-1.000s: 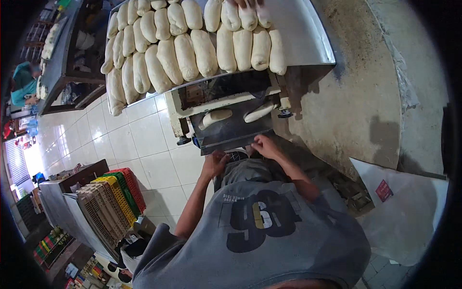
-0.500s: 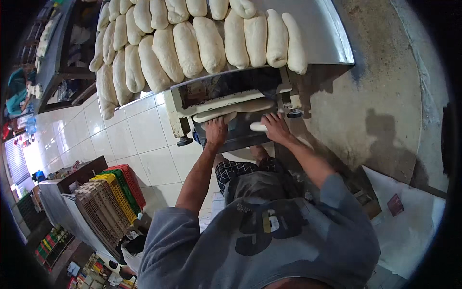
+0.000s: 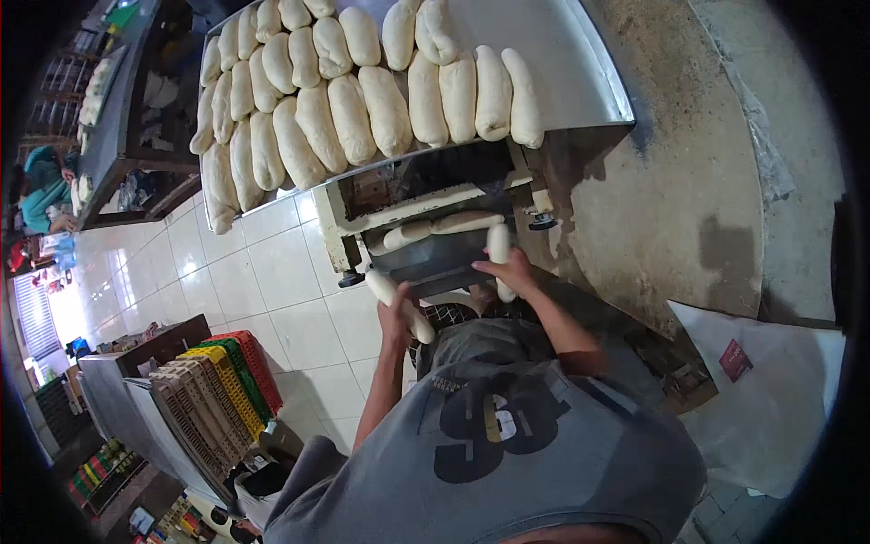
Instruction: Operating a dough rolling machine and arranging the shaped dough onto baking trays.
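My left hand [image 3: 395, 313] grips a pale dough log [image 3: 382, 286], tilted down to the right at the near edge of a dark metal plate [image 3: 433, 261] on a cream machine [image 3: 333, 225]. My right hand [image 3: 513, 272] is closed on another log [image 3: 498, 241], held lengthwise over the plate's right side. Two more rolls [image 3: 408, 235] lie end to end at the plate's back. Above the machine, several rows of plump dough logs [image 3: 349, 118] fill most of a large metal tray [image 3: 553, 54].
At left, a person in teal [image 3: 41, 190] is by a dark bench [image 3: 118, 118]. Stacked colored plastic crates [image 3: 227, 381] stand lower left on tiles. A tan surface [image 3: 680, 181] spans the right, with a white sheet [image 3: 761, 408] below it.
My hands went from the plate's edge onto its dough, then pulled back toward my body, each now lifting a log. The rolls at the back of the plate have shifted.
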Demonstrator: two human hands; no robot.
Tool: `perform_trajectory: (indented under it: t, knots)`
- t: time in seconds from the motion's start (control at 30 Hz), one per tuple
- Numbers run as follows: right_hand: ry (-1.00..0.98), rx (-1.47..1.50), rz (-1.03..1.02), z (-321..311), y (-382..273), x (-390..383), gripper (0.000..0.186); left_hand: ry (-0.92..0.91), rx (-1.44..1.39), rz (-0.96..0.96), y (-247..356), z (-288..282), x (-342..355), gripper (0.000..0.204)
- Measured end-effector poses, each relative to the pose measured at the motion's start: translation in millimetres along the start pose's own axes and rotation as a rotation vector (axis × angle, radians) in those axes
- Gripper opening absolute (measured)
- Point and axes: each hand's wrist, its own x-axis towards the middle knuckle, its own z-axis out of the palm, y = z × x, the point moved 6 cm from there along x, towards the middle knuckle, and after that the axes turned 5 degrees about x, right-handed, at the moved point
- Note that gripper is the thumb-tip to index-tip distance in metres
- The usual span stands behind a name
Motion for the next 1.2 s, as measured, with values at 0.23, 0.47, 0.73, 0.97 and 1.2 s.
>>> perform_trajectory:
  t: [0.23,0.47,0.73,0.97,1.2]
  knots:
    - [-0.009,-1.217,-0.436,58.3,-19.7,94.5,0.021,0.034,1.539,1.06,55.2,35.8,91.6,0.046]
    - [0.088,-1.013,-0.58,50.0,-2.4,74.5,0.033,0.066,1.601,0.795,37.6,23.6,123.1,0.05]
    - [-0.153,-0.029,-0.142,6.1,-63.1,-31.9,0.05,0.01,0.751,0.472,81.5,27.7,-27.7,0.029]
    - [-0.426,0.753,-0.128,-6.9,-165.1,-76.5,0.05,-0.266,0.259,0.21,136.9,105.3,-95.1,0.041]
    - [-0.426,0.755,-0.334,-113.8,-357.4,20.1,0.043,-0.844,-0.081,0.381,338.0,254.9,-97.2,0.072]
